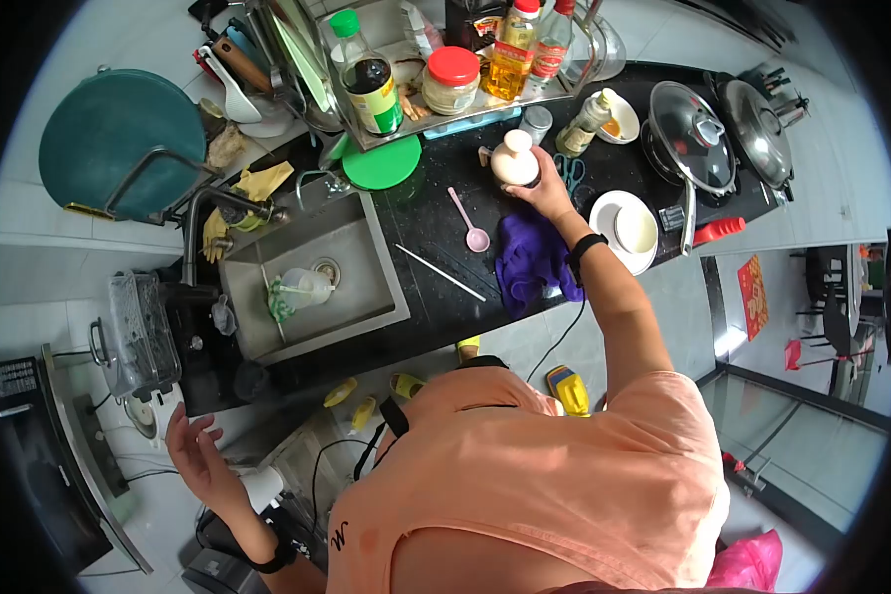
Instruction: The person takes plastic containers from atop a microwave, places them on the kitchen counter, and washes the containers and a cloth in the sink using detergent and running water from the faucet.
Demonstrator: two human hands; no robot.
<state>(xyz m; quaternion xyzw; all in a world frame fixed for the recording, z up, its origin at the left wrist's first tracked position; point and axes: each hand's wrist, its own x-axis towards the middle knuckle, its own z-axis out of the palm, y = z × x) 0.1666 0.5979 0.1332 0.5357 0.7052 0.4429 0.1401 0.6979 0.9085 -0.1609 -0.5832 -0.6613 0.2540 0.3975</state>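
My right hand (543, 185) is wrapped round the side of a rounded cream-coloured container (515, 163) with a knob-like top, at the back of the black counter. Beside it are a small lidded jar (536, 123) and blue-handled scissors (569, 172). A purple cloth (531, 259) lies below my right wrist. To the left rest a pink spoon (475, 236) and a thin white stick (440, 272). My left hand (200, 453) hangs in the air at the lower left, fingers apart and holding nothing.
The steel sink (364, 297) holds a clear cup (310, 286) and a green-white cloth. Bottles and a red-lidded jar (451, 79) stand on the rack above. White dishes (604, 213) and a lidded pan (685, 129) occupy the right side. A faucet (193, 238) rises left of the sink.
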